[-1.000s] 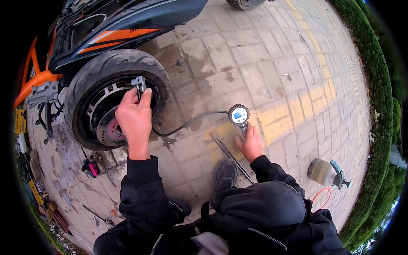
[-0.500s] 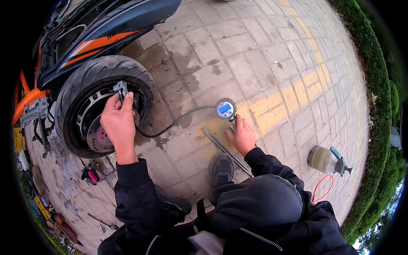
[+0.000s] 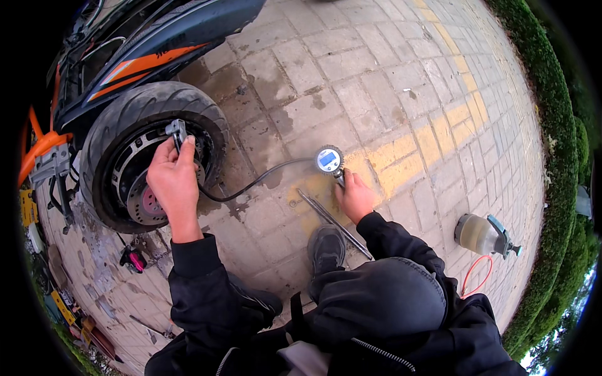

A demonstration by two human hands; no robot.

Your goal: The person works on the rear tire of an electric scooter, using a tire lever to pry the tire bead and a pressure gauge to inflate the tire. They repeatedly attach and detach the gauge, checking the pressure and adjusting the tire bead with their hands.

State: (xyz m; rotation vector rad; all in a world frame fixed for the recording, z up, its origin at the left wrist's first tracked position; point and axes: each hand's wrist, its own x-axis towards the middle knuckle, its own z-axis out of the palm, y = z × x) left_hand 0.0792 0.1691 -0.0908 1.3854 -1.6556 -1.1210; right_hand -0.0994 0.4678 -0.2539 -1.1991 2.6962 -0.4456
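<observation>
My left hand (image 3: 170,182) pinches a grey-and-black air chuck (image 3: 178,130) in front of the wheel's rim. The black tire (image 3: 103,141) lies behind it, with a brake disc (image 3: 139,203) partly covered by the hand. From the chuck a black hose (image 3: 251,186) curves right to a round digital tire pressure gauge (image 3: 328,160) with a blue screen. My right hand (image 3: 356,197) is closed around the gauge's stem, holding it just above the paving. Whether the chuck touches the valve cannot be seen.
Two metal bars (image 3: 335,224) lie beside my shoe (image 3: 327,249). A pump spray bottle (image 3: 476,234) and a red loop of hose (image 3: 478,276) are at the right. The dark scooter body (image 3: 169,47) rises at the upper left; a pink-and-black item (image 3: 133,258) sits below the wheel.
My right hand has drawn slightly left and its fingers have wrapped more closely round the gauge's stem. The gauge has shifted a little left and tilted. My left hand stays almost still.
</observation>
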